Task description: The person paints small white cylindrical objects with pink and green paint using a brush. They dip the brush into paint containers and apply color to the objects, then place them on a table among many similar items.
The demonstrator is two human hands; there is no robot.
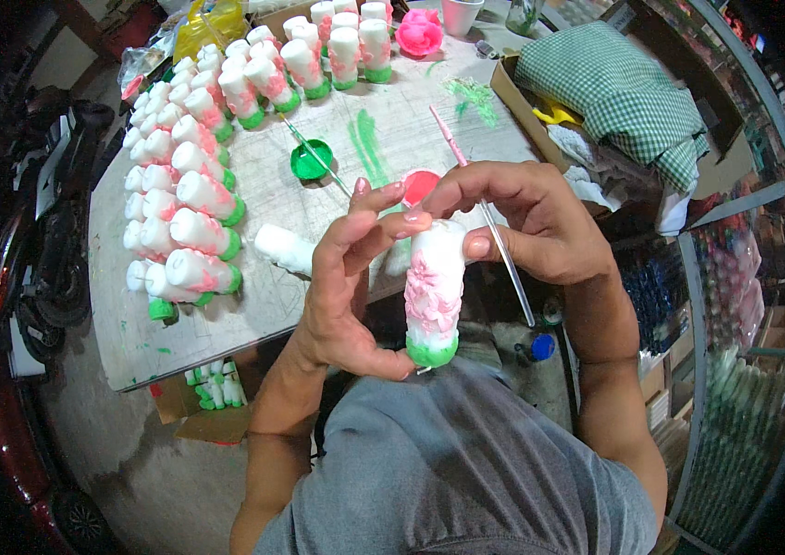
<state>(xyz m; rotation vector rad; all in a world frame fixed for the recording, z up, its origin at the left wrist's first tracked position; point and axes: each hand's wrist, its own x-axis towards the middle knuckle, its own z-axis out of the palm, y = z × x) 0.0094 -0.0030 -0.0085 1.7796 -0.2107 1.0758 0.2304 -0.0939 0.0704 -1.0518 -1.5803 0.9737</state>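
Note:
Between my two hands is a white candle (435, 277) with pink raised flowers and a green end, a short wick sticking out at that lower end. My left hand (341, 277) spans it, thumb at the green end and fingertips near the white top. My right hand (540, 217) pinches the top with thumb and fingers. A slim paintbrush (506, 254) with a clear handle and a pink end also rests in my right hand. Just beyond my fingers sits a small dish of pink paint (421, 184), partly covered. A plain white candle (284, 248) lies left of my left hand.
Rows of painted candles (196, 227) stand along the table's left and far sides. A green paint dish (311, 159) holds another brush (318, 159). Further off are a pink dish (419, 33) and a white cup (461, 15). A cardboard box with checkered cloth (610, 92) is at right.

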